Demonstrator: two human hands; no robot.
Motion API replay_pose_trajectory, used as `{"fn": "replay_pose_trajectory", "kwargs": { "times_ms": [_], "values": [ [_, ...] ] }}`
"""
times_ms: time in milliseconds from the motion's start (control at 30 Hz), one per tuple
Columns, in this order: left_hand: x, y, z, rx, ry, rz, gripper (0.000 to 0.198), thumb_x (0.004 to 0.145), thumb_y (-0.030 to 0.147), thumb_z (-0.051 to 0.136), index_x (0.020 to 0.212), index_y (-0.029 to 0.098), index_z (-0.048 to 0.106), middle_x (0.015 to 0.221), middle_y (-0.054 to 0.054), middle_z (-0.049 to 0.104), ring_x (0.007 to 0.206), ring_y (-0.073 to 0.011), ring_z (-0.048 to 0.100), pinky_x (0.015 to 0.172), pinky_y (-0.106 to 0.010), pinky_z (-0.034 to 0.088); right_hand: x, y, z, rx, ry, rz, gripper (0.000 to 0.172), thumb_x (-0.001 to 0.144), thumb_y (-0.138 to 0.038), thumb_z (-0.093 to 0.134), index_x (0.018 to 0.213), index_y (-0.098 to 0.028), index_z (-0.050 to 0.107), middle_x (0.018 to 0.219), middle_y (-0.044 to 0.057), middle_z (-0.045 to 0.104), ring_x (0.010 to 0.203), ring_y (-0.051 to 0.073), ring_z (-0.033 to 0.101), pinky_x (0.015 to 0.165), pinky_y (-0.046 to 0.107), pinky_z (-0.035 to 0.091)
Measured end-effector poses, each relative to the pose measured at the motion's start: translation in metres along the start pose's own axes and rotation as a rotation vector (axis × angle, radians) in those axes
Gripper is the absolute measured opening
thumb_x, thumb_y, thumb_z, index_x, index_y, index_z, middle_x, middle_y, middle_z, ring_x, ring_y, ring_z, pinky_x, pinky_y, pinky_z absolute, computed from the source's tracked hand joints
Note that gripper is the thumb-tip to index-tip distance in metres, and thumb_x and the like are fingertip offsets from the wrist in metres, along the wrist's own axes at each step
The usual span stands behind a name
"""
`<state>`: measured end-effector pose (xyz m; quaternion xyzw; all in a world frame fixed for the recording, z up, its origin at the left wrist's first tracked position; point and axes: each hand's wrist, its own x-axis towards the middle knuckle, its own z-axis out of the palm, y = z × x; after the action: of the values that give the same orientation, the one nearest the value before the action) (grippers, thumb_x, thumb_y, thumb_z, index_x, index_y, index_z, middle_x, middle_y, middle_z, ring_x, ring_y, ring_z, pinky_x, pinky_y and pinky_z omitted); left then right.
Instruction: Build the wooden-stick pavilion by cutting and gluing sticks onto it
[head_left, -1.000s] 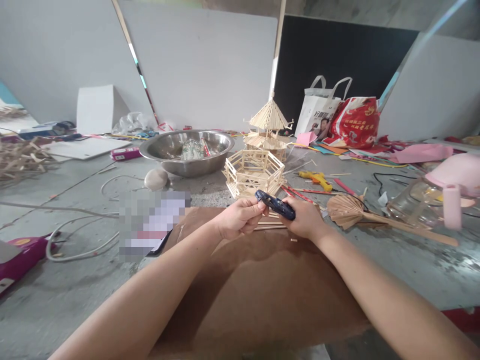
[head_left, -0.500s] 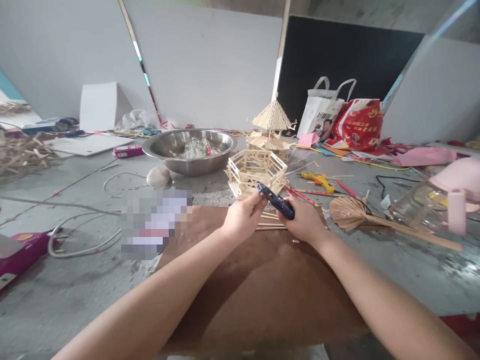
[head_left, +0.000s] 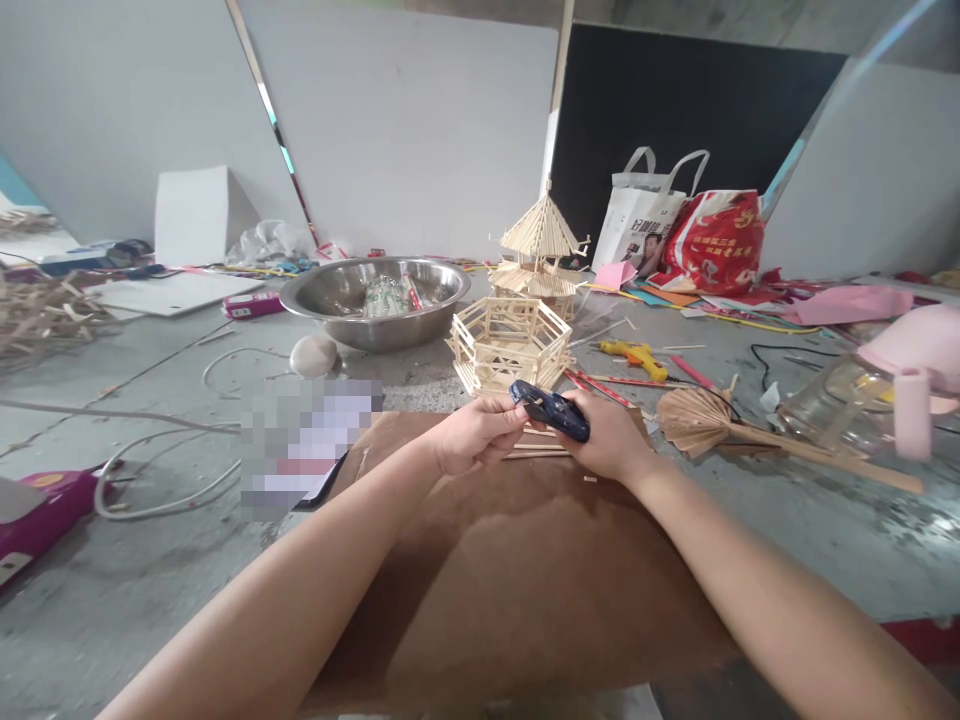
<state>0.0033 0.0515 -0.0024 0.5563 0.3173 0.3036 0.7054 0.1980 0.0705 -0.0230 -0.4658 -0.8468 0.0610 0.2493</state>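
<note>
My right hand (head_left: 611,438) is closed round a dark blue hand tool (head_left: 550,408), held over a brown cardboard sheet (head_left: 517,580). My left hand (head_left: 478,434) pinches at the tool's front end, its fingers together; what they hold is too small to make out. Thin wooden sticks (head_left: 536,450) lie on the cardboard just under both hands. Right behind them stands a hexagonal stick frame (head_left: 508,345), and behind that a stick pagoda with a pointed roof (head_left: 538,250).
A steel bowl (head_left: 375,300) sits at the back left, with a round stone (head_left: 313,355) in front of it. A yellow glue gun (head_left: 634,355), a paper fan (head_left: 694,420), a glass jar (head_left: 836,405), bags (head_left: 709,245) and coloured paper lie right. White cable (head_left: 161,480) and a purple device (head_left: 37,510) lie left.
The hands and the blue tool have stayed almost in place, dipping slightly from half a second ago. The view shifted a little.
</note>
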Motion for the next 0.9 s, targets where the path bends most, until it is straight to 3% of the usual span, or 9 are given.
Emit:
{"fn": "replay_pose_trajectory", "kwargs": {
  "times_ms": [300,500,733,900],
  "values": [
    [0.002,0.000,-0.002,-0.084,-0.036,-0.025,0.024,0.070,0.038,0.054,0.075,0.014,0.052,0.041,0.010,0.020,0.034,-0.0019,0.011,0.031,-0.013,0.010,0.000,-0.004,-0.002,-0.084,-0.052,0.059,0.020,0.066,-0.026,0.050,0.085,-0.020,0.051,0.076,0.003,0.063,0.070,0.019,0.058,0.058,0.025,0.035],
    [0.002,-0.001,-0.004,-0.023,0.071,0.002,0.025,0.074,0.039,0.050,0.077,0.015,0.053,0.043,0.009,0.019,0.036,-0.0025,0.012,0.033,-0.015,0.011,0.001,-0.005,0.000,-0.155,-0.030,0.081,0.013,0.068,-0.029,0.048,0.077,-0.020,0.052,0.069,0.003,0.062,0.065,0.018,0.057,0.053,0.024,0.031],
    [0.004,0.000,0.006,0.268,0.283,0.135,0.031,0.075,0.045,0.046,0.076,0.015,0.054,0.044,0.009,0.019,0.038,-0.0035,0.017,0.037,-0.017,0.014,0.002,-0.001,0.003,-0.263,0.073,0.190,0.026,0.070,-0.043,0.047,0.080,-0.021,0.055,0.070,0.005,0.064,0.066,0.021,0.059,0.054,0.026,0.034],
    [0.006,-0.002,0.000,0.640,0.363,0.056,0.033,0.075,0.044,0.042,0.071,0.014,0.054,0.050,0.006,0.035,0.044,-0.0055,0.030,0.042,-0.018,0.024,0.007,0.012,-0.001,-0.270,0.144,0.275,0.038,0.072,-0.049,0.044,0.095,-0.020,0.053,0.078,0.008,0.065,0.070,0.022,0.060,0.055,0.027,0.037]
  ]
}}
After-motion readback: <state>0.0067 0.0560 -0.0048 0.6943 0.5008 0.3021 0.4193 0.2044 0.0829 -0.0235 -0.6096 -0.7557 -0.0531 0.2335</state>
